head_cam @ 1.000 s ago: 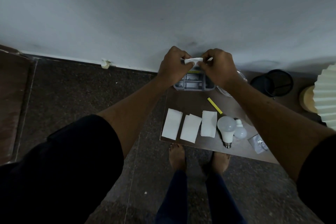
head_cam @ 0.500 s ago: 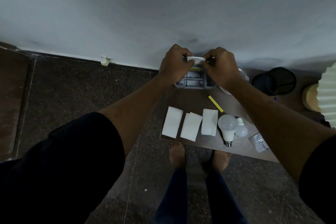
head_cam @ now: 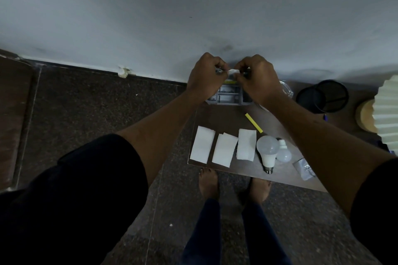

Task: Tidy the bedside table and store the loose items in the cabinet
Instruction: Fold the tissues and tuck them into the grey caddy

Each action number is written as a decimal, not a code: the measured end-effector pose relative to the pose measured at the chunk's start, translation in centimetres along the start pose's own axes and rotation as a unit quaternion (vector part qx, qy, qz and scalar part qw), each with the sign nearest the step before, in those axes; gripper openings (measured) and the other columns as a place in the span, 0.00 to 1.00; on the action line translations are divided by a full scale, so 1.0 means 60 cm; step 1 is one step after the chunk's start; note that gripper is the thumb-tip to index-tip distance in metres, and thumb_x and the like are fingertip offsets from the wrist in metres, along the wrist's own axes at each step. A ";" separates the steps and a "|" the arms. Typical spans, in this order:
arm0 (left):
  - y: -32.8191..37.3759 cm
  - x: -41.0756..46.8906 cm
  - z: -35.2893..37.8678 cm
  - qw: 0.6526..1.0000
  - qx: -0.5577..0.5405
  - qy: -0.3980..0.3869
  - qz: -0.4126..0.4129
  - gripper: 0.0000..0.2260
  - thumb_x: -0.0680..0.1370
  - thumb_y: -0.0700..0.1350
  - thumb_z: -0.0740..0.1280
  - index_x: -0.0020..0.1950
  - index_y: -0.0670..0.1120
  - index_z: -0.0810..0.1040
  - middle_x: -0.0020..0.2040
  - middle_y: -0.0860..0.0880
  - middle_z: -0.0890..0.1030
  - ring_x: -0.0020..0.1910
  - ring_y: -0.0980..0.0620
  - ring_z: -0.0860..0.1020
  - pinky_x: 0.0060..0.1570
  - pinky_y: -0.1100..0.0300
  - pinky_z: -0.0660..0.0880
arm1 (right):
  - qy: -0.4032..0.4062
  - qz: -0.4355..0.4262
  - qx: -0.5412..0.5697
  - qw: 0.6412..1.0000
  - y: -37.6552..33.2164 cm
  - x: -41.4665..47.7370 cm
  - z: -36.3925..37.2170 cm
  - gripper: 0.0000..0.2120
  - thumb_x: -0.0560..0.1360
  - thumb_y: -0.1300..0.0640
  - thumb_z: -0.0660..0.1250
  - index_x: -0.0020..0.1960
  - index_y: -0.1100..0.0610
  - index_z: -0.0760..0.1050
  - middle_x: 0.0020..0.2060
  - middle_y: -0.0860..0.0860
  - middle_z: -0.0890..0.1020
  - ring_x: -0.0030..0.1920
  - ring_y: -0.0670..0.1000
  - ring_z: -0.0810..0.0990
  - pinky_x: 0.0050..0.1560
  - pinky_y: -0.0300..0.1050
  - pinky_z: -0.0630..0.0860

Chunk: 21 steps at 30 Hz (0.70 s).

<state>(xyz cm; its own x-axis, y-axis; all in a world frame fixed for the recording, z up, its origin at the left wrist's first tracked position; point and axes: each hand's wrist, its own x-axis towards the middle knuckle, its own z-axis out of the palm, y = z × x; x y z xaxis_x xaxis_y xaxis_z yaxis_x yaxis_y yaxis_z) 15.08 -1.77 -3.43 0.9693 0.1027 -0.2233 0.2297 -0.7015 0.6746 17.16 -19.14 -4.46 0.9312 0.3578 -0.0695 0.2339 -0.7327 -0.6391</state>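
Both hands pinch one small white paper (head_cam: 232, 71): left hand (head_cam: 206, 75) and right hand (head_cam: 256, 79) are curled knuckles-up, fingertips meeting at upper centre of frame. We hold the paper in the air between them, above the grey organiser (head_cam: 228, 98) at the far side of the table (head_cam: 224, 117). We read this as a fold in progress: pinching opposite ends keeps the sheet taut so the crease lands straight. We can't tell how far it's folded, since our fingers hide most of it. Right of centre, three folded papers (head_cam: 224, 149) lie in a row along the near table edge, middle and right ones close or touching. That looks like a staging line, so they can go to the cabinet as one stack. Yellow stick (head_cam: 254, 122) lies diagonal just above the right-hand one. Big bulb (head_cam: 267, 150) and small bulb (head_cam: 283, 151) lie touching, just right of the row. Foil packet (head_cam: 303, 169) sits further right, beside our right forearm. Mesh cup (head_cam: 323, 95) and pleated lamp (head_cam: 387, 114) are at the right edge. Cabinet not in view. Our guess is that sorting is underway and nothing has been stored yet.
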 end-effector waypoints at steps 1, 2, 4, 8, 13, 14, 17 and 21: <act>0.000 -0.001 0.000 1.000 0.000 0.001 0.002 0.05 0.75 0.44 0.72 0.49 0.51 0.85 0.54 0.49 0.79 0.53 0.53 0.79 0.51 0.61 0.74 | -0.002 -0.001 -0.001 1.000 -0.001 0.000 0.000 0.05 0.76 0.56 0.71 0.51 0.55 0.81 0.49 0.54 0.80 0.45 0.51 0.78 0.46 0.49 0.78; 0.001 -0.001 0.000 1.000 -0.001 0.003 0.004 0.04 0.75 0.44 0.72 0.49 0.51 0.85 0.54 0.48 0.79 0.52 0.52 0.79 0.51 0.62 0.74 | -0.002 -0.001 -0.001 1.000 -0.001 0.000 0.000 0.04 0.76 0.56 0.71 0.51 0.56 0.81 0.50 0.54 0.80 0.46 0.51 0.79 0.47 0.48 0.79; 0.001 -0.002 -0.001 1.000 -0.002 0.012 0.009 0.04 0.75 0.44 0.72 0.48 0.50 0.85 0.54 0.48 0.79 0.52 0.52 0.79 0.50 0.63 0.74 | 0.006 -0.002 0.000 1.000 -0.003 0.000 0.001 0.04 0.77 0.59 0.70 0.50 0.57 0.82 0.50 0.55 0.80 0.47 0.52 0.79 0.48 0.48 0.79; 0.002 -0.001 -0.004 0.999 0.000 0.027 0.026 0.04 0.75 0.44 0.72 0.48 0.48 0.85 0.53 0.47 0.79 0.52 0.53 0.78 0.45 0.73 0.68 | 0.024 0.007 0.016 1.000 -0.006 -0.002 0.002 0.03 0.76 0.59 0.71 0.49 0.57 0.81 0.51 0.56 0.79 0.46 0.49 0.77 0.48 0.45 0.79; 0.001 0.000 -0.001 1.000 0.011 0.008 0.026 0.05 0.75 0.45 0.73 0.50 0.48 0.85 0.54 0.48 0.78 0.53 0.53 0.78 0.49 0.66 0.71 | 0.007 0.025 0.004 1.000 -0.001 -0.007 0.007 0.06 0.77 0.57 0.72 0.52 0.57 0.82 0.53 0.55 0.78 0.47 0.48 0.75 0.46 0.42 0.74; 0.001 0.000 0.000 1.000 0.011 0.007 0.024 0.06 0.75 0.45 0.73 0.51 0.49 0.85 0.55 0.49 0.78 0.53 0.53 0.78 0.49 0.66 0.71 | 0.005 0.023 0.000 1.000 0.000 -0.008 0.007 0.07 0.77 0.57 0.71 0.53 0.58 0.82 0.53 0.56 0.78 0.48 0.50 0.76 0.47 0.43 0.75; 0.000 0.000 0.000 1.000 0.011 0.008 0.025 0.08 0.75 0.45 0.73 0.53 0.48 0.84 0.56 0.48 0.78 0.53 0.52 0.78 0.48 0.65 0.72 | 0.007 0.015 -0.006 1.000 -0.001 -0.009 0.006 0.08 0.77 0.56 0.71 0.54 0.58 0.80 0.53 0.56 0.77 0.48 0.53 0.77 0.47 0.46 0.77; 0.000 -0.004 -0.002 0.999 0.011 0.015 0.028 0.09 0.75 0.43 0.72 0.55 0.47 0.84 0.56 0.47 0.78 0.51 0.53 0.77 0.44 0.70 0.70 | 0.011 0.020 -0.003 1.000 -0.002 -0.010 0.002 0.11 0.77 0.56 0.71 0.58 0.58 0.78 0.55 0.56 0.77 0.49 0.53 0.79 0.50 0.48 0.79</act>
<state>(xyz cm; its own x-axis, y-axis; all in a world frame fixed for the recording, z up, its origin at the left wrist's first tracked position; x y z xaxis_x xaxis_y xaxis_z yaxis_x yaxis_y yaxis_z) 14.86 -1.69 -3.31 0.9828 0.0835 -0.1647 0.1735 -0.7222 0.6696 16.52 -19.20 -4.43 0.9460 0.3149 -0.0775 0.1980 -0.7502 -0.6309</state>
